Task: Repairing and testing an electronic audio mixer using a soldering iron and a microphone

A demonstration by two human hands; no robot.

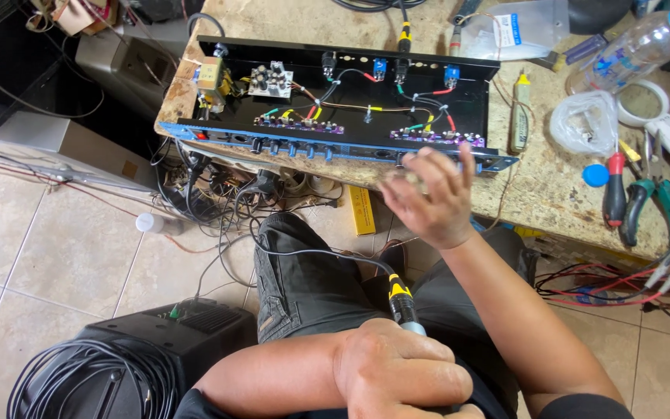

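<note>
Chassis (459, 97) at bench edge; right hand (428, 194) touching front; left hand (405, 372) grips plug (402, 301).

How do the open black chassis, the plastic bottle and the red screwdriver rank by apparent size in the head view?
1. chassis
2. bottle
3. screwdriver
</note>
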